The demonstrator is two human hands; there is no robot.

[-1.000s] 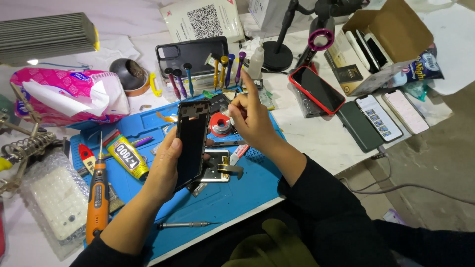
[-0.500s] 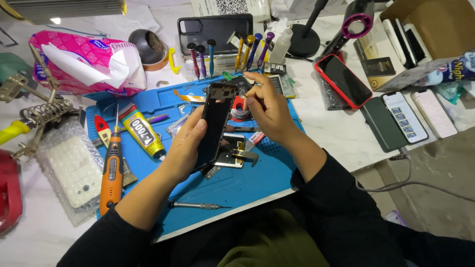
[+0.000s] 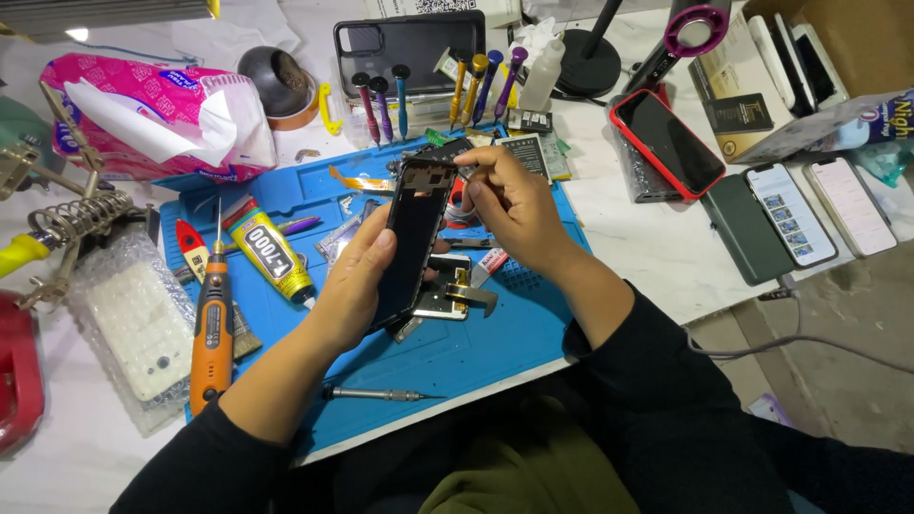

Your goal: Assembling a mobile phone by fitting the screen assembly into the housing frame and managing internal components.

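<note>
1 big blue silicone work mat [image 3: 495, 333] covers the desk centre, w/ 1 pink tissue pack [image 3: 152, 114] at its far left corner. Over the mat: 1 black phone frame w/ dark screen [image 3: 414, 238], tilted upright. Left hand [image 3: 357, 286] is wrapped round its lower edge, thumb on the glass; right hand [image 3: 509, 205] has fingertips pressed together, pinching at the top edge. 1 orange electric screwdriver [image 3: 211, 328] lies left, 1 yellow glue tube [image 3: 269, 249] beside it. 6 small precision drivers [image 3: 433, 90] stand behind.

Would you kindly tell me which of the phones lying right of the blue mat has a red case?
The dark-screened phone in the red case, nearest the mat; the two lit-screen phones lie farther right.
</note>
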